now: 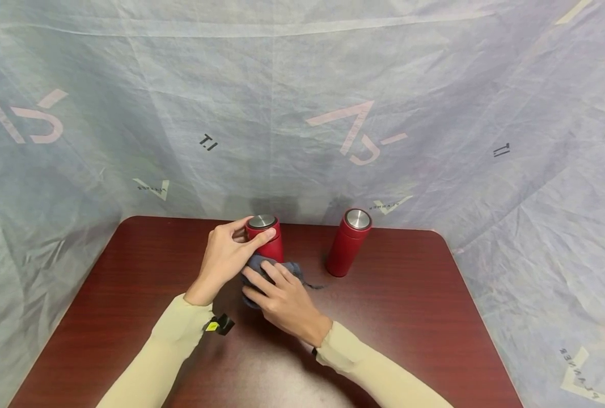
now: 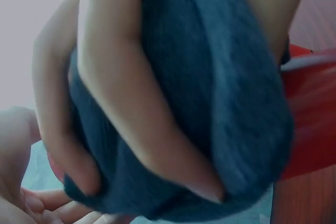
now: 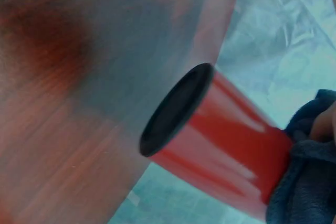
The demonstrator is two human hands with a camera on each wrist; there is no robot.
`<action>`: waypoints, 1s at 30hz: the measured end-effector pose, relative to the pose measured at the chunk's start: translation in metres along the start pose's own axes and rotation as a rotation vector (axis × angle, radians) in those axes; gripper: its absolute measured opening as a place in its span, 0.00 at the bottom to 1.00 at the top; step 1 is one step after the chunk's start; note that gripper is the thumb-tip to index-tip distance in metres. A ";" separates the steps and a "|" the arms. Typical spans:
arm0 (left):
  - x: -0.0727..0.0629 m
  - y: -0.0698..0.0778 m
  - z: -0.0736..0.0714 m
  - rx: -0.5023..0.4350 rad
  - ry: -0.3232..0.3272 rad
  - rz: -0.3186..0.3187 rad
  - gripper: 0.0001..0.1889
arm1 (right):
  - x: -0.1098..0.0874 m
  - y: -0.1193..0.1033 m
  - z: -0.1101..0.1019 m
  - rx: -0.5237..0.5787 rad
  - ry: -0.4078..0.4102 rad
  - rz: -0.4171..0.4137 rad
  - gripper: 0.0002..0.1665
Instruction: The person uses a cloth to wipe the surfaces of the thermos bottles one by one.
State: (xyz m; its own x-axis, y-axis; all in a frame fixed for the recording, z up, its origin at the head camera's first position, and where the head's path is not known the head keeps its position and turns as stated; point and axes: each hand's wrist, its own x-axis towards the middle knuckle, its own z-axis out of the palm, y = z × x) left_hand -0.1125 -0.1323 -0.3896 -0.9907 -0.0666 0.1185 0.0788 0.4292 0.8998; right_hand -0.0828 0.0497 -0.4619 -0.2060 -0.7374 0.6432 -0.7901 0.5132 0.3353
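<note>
A red thermos flask point(image 1: 273, 249) with a silver lid is held near its top by my left hand point(image 1: 224, 258), thumb on one side and fingers on the other. Its dark base shows in the right wrist view, where the red body point(image 3: 231, 142) looks tilted and raised off the table. My right hand point(image 1: 288, 305) holds a dark blue-grey cloth point(image 1: 255, 262) against the flask's body. In the left wrist view, the right hand's fingers curl over the bunched cloth point(image 2: 247, 108). The cloth hides part of the flask's side.
A second red thermos flask point(image 1: 347, 249) with a silver lid stands upright to the right. Both are at the far part of the dark red wooden table point(image 1: 409, 317). Grey printed sheeting point(image 1: 282, 102) hangs behind and at the sides.
</note>
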 end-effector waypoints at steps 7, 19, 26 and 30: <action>0.000 0.002 0.001 0.032 0.012 -0.003 0.47 | 0.020 -0.005 -0.003 -0.074 -0.153 -0.017 0.11; 0.000 -0.001 0.000 0.115 -0.008 0.007 0.49 | 0.031 -0.015 -0.007 -0.133 -0.318 -0.023 0.08; 0.001 -0.005 0.000 0.110 -0.034 0.042 0.43 | 0.031 -0.020 -0.009 -0.147 -0.376 -0.030 0.10; 0.002 -0.006 -0.001 0.099 -0.041 0.052 0.41 | 0.028 -0.025 -0.008 -0.171 -0.404 -0.036 0.12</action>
State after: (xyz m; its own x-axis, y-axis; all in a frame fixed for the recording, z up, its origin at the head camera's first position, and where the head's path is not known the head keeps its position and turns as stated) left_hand -0.1144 -0.1356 -0.3942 -0.9894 -0.0055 0.1449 0.1211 0.5179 0.8468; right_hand -0.0639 0.0197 -0.4471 -0.4162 -0.8514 0.3193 -0.7008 0.5241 0.4840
